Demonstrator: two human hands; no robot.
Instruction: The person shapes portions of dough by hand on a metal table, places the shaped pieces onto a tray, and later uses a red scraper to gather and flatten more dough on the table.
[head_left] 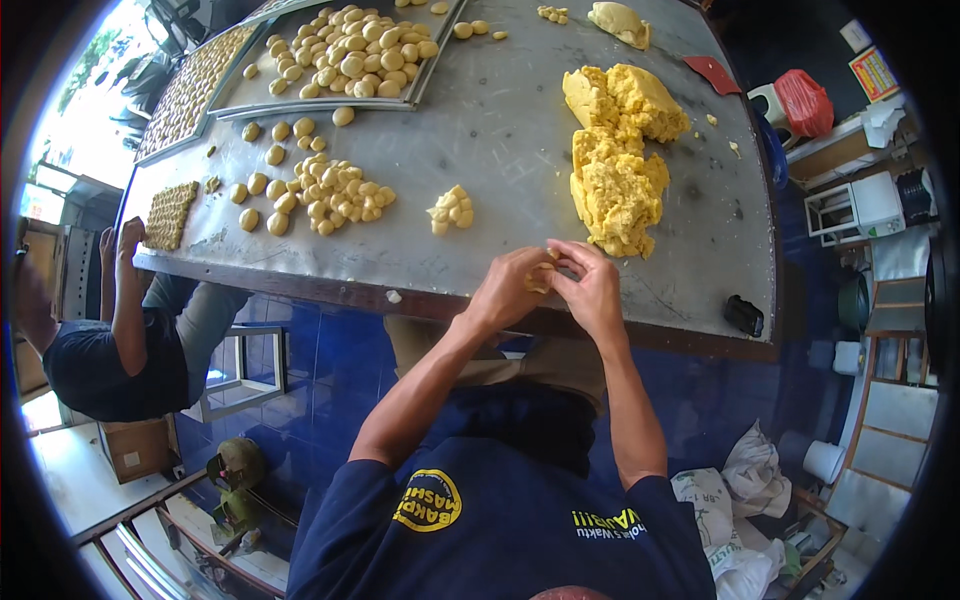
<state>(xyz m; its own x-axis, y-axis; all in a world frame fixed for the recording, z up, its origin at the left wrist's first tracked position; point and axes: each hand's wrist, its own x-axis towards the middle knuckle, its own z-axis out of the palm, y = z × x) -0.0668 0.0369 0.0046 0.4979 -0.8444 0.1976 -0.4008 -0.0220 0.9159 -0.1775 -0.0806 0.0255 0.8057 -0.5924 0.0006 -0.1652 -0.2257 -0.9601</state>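
The left hand [508, 288] and right hand [594, 292] grip what looks like a dough piece [538, 279] at the worktop [515, 190]. A yellow lump [615, 190] lies beyond, pale balls [335, 190] leftward.

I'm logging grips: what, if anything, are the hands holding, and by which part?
A small pale dough-like piece, held between the left hand and right hand; much of it is hidden, so the part gripped cannot be told.

A navy short-sleeved T-shirt [510, 510], printed with a round yellow emblem [430, 500] and yellow-and-white lettering [610, 523], is worn with tan trousers [564, 370], the left hand [512, 288] and right hand [592, 292] being bare.
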